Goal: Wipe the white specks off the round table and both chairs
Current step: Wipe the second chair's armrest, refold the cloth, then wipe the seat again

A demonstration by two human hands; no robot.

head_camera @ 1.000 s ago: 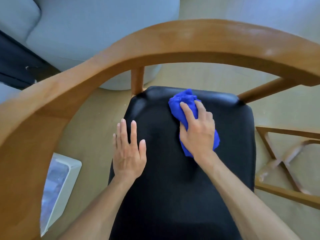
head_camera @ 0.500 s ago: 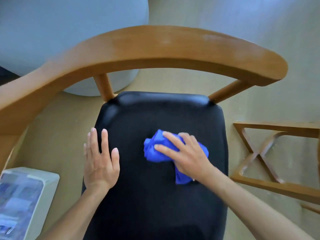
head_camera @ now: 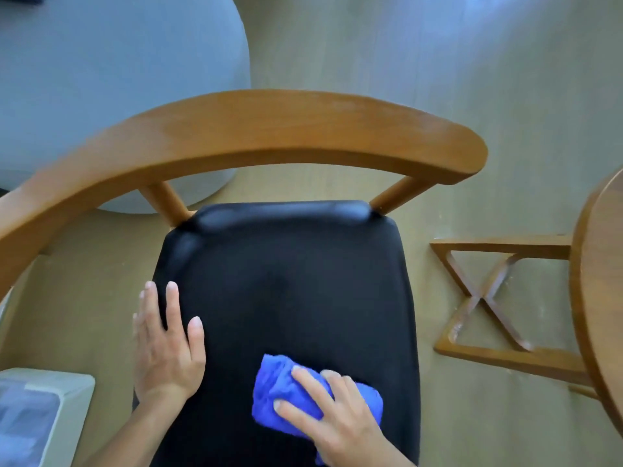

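A wooden chair with a curved backrest and a black padded seat fills the middle of the head view. My right hand presses a bunched blue cloth onto the near right part of the seat, fingers spread over it. My left hand lies flat on the seat's left edge, fingers straight. No white specks show on the black seat. The round wooden table shows only as a curved edge at the far right.
The table's wooden cross-shaped base stands on the floor right of the chair, with pale marks on it. A large grey rounded seat sits behind the chair at upper left. A white box stands at lower left.
My right hand has dragged the blue cloth from the back of the seat toward the near front. My left hand stayed flat on the seat's left edge. The view pulled back from the chair.
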